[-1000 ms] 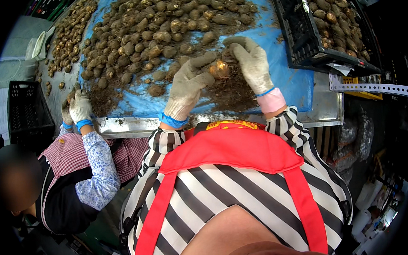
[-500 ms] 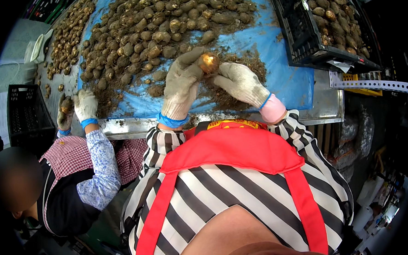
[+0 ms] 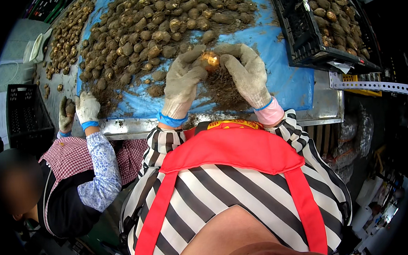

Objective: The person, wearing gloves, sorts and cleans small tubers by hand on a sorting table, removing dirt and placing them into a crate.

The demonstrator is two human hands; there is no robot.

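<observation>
Head view shows our gloved left hand (image 3: 182, 85) and right hand (image 3: 248, 74) each narrowed to a pinch on one round tuber (image 3: 209, 60), over loose soil (image 3: 225, 91) on the near side of the tuber pile (image 3: 148, 33). We judge the step in hand to be turning or rubbing it; the next move calls for a light, steady pinch. Yellow print (image 3: 234, 124) on our red apron (image 3: 228, 149) is too foreshortened for us to read.
</observation>
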